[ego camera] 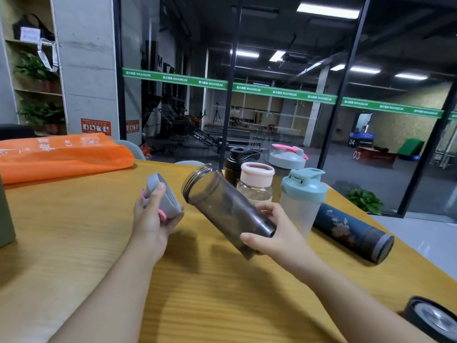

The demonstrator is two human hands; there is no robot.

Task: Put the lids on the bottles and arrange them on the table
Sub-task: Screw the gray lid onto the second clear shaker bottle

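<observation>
My right hand [277, 233] grips the base of a smoky grey open bottle [222, 206], held tilted above the wooden table [99, 243] with its threaded mouth pointing up and left. My left hand [153, 219] holds a grey lid with a pink tab [164, 196] just left of that mouth, a small gap apart. Behind stand a black bottle [235, 164], a clear bottle with a pink cap [256, 181], a grey-lidded shaker with a pink flip [286, 157] and a teal-lidded shaker [303, 194]. A dark blue flowered flask [351, 229] lies on its side.
An orange bag [61, 154] lies at the table's far left. A grey-green box [5, 214] stands at the left edge. A black lid with a metal inside [432, 320] rests at the near right corner. Glass walls stand behind the table.
</observation>
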